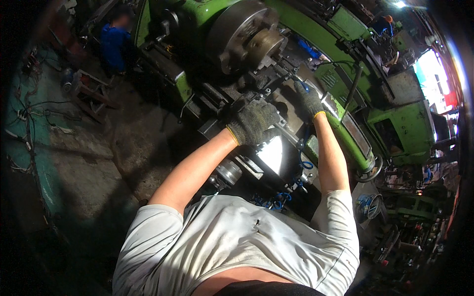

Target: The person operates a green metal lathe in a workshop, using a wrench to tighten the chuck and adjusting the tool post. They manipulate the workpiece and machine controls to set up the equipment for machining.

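Both my hands wear dark grey knit gloves with yellow cuffs and reach over the carriage of a green metal lathe [197, 12]. My left hand [253, 122] is curled closed over the top of the tool slide, beside a metal bar [288, 134]; what its fingers grip is hidden. Farther forward and to the right, my right hand [309, 100] is closed, with a blue strand across its fingers; its hold cannot be made out. Ahead of both hands is the large round chuck [228, 44], with a brownish ring-shaped metal workpiece [266, 47] in it.
Below my hands, a coiled blue hose [281, 200] hangs near a round metal handwheel [228, 172]. A green machine housing [402, 128] stands at right, above a bucket [369, 206]. At far left, a person in blue [113, 47] is near a metal stand [91, 91].
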### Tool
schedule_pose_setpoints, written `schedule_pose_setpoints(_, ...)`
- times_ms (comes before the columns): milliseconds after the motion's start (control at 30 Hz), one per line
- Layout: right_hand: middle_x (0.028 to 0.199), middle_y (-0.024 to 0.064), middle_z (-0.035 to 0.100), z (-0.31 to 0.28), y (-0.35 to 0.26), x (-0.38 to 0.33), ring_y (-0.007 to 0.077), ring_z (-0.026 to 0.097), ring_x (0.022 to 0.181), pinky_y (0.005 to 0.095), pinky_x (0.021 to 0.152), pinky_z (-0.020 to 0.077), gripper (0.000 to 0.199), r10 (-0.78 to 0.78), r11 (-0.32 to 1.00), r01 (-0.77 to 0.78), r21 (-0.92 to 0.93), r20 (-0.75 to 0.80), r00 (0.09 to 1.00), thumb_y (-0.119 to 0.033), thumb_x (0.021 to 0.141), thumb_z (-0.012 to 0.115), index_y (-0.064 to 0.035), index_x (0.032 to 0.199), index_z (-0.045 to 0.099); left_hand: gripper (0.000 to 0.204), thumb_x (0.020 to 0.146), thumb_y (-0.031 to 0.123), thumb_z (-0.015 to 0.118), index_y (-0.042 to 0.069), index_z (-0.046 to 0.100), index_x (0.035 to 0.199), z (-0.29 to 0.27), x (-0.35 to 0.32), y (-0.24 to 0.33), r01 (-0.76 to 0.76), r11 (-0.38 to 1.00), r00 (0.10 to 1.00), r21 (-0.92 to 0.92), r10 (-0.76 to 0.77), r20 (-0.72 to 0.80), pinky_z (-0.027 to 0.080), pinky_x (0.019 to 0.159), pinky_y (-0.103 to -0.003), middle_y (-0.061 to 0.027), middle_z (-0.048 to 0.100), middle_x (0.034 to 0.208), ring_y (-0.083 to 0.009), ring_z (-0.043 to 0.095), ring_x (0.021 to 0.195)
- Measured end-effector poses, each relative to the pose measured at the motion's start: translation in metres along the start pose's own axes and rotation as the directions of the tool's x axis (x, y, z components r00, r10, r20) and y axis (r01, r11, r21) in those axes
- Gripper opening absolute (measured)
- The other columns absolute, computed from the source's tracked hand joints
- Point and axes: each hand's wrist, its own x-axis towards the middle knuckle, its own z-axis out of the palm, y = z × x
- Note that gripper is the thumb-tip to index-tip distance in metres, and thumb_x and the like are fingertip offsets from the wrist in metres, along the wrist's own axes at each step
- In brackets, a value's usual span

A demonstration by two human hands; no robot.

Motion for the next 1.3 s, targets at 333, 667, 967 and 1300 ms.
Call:
schedule_pose_setpoints(333, 0.126, 0.0244, 0.070, 0.007, 0.006, 0.009, 0.0292, 0.068, 0.112, 0.0390, 0.098, 0.0522, 0.074, 0.020, 0.991, -0.017, -0.130, 0.022, 1.000, -0.063, 0.099, 0.058, -0.0016, 0.140, 0.060, 0.044, 0.090, 0.048, 0.067, 0.008, 0.070, 0.107, -0.003, 0.002, 0.001, 0.019, 0.999, 1.000, -0.033, -0.018, 0.015, 0.048, 0.099, -0.051, -0.0168, 0.069, 0.110, -0.0358, 0.064, 0.108)
schedule_pose_setpoints(667, 0.119, 0.0226, 0.072, 0.009, 0.014, 0.009, 0.0317, 0.069, 0.108, 0.0404, 0.098, 0.0517, 0.070, -0.039, 0.995, 0.041, -0.096, 0.020, 0.999, -0.061, 0.098, 0.060, -0.0034, 0.138, 0.063, 0.045, 0.091, 0.049, 0.066, 0.007, 0.071, 0.108, -0.002, 0.004, 0.002, 0.018, 0.999, 0.998, -0.028, -0.016, 0.058, 0.047, 0.101, -0.051, -0.0176, 0.070, 0.112, -0.0358, 0.064, 0.110)
schedule_pose_setpoints(967, 0.124, 0.0294, 0.067, 0.007, -0.053, -0.015, 0.0430, 0.067, 0.115, 0.0490, 0.102, 0.0508, 0.068, -0.043, 0.908, 0.048, -0.416, 0.021, 0.999, -0.055, 0.094, 0.063, -0.0160, 0.149, 0.049, 0.048, 0.092, 0.049, 0.066, 0.007, 0.072, 0.113, -0.004, 0.000, 0.001, 0.054, 0.998, 0.995, -0.044, -0.050, 0.082, 0.044, 0.108, -0.051, -0.0174, 0.071, 0.119, -0.0363, 0.063, 0.117)
schedule_pose_setpoints(1300, 0.128, 0.0273, 0.065, 0.005, -0.086, -0.026, 0.0445, 0.065, 0.117, 0.0494, 0.100, 0.0511, 0.073, 0.117, 0.927, -0.084, -0.364, 0.067, 0.991, -0.040, 0.083, 0.077, -0.0176, 0.148, 0.054, 0.048, 0.092, 0.050, 0.066, 0.007, 0.073, 0.114, -0.009, 0.001, 0.004, 0.086, 0.996, 0.988, -0.011, -0.084, 0.130, 0.043, 0.110, -0.051, -0.0170, 0.071, 0.121, -0.0351, 0.063, 0.119)
